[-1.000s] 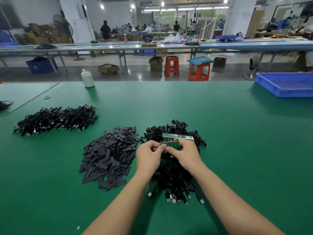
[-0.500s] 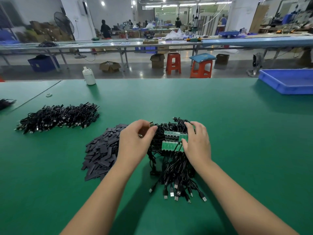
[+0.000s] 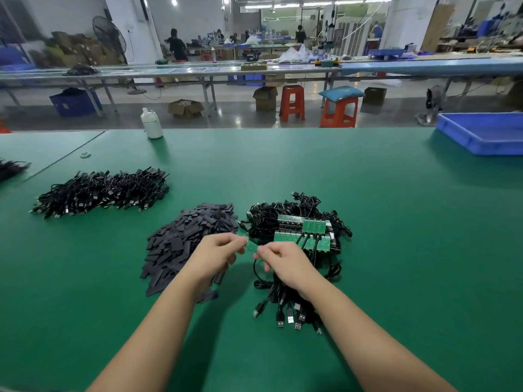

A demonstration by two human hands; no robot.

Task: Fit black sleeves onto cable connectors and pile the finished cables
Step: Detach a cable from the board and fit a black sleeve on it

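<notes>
Above the green worktop [image 3: 396, 222], the left hand [image 3: 215, 257] and the right hand [image 3: 285, 264] both pinch one small green board [image 3: 251, 246] between them, each grip narrow on one end of it, and its black cable hangs down below the right hand. The board is just in front of the gap between the sleeves [image 3: 186, 241] on the left and the cables [image 3: 300, 250] on the right. A second pile [image 3: 104, 190] of cables lies well apart, far left.
</notes>
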